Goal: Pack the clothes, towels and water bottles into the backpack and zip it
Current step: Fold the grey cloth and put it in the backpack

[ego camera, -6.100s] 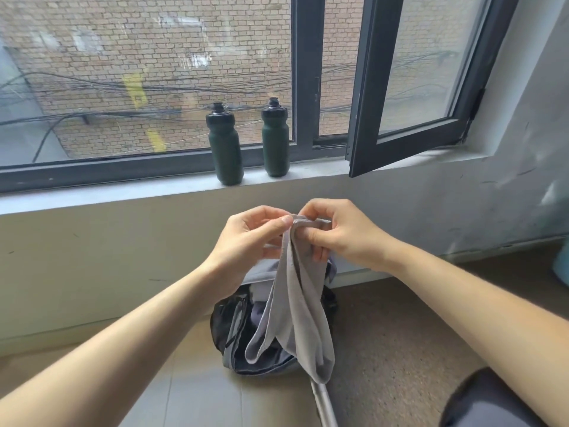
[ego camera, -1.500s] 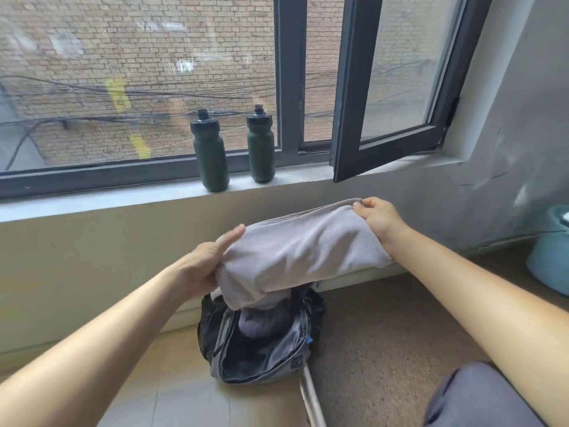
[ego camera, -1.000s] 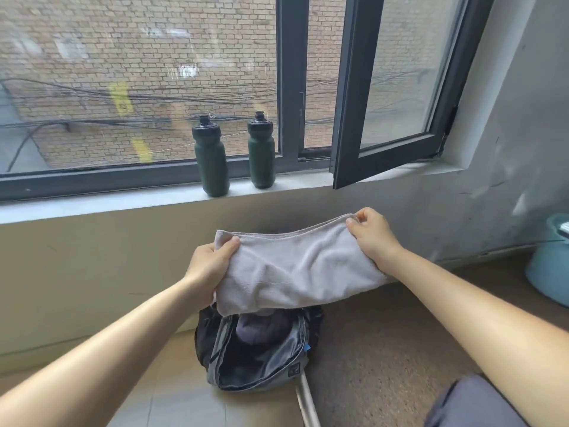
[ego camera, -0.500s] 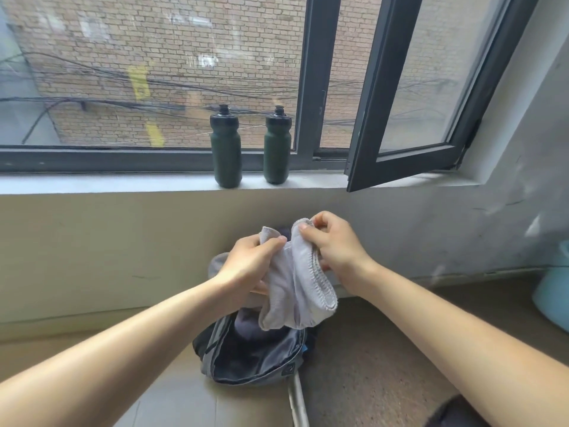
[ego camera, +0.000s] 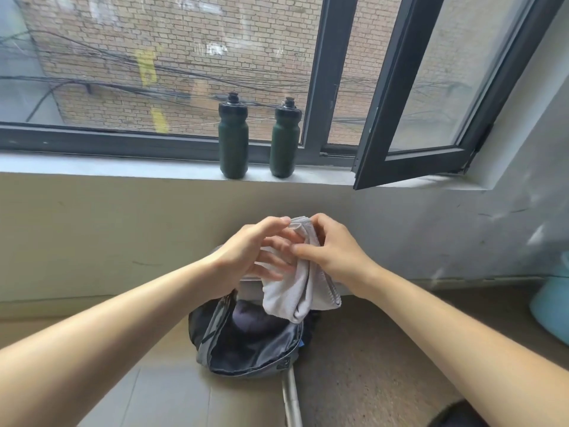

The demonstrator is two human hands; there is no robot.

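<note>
A folded grey towel (ego camera: 292,292) hangs in the air just above the unzipped grey and black backpack (ego camera: 246,362) on the floor. My right hand (ego camera: 334,252) pinches the towel's top fold. My left hand (ego camera: 255,251) lies against the towel's left side with its fingers spread over the cloth. Dark clothing (ego camera: 249,317) shows inside the backpack's mouth. Two dark green water bottles stand upright on the window sill, one on the left (ego camera: 233,137) and one on the right (ego camera: 284,140).
An open window sash (ego camera: 412,161) juts inward over the sill at the right. A light blue bucket (ego camera: 551,306) stands on the floor at the far right. A white strap (ego camera: 291,399) trails from the backpack toward me. A dark knee shows at the bottom right.
The towel went from spread wide between my hands to folded into a narrow bundle. My hands came together above the backpack and my left fingers flattened against the cloth.
</note>
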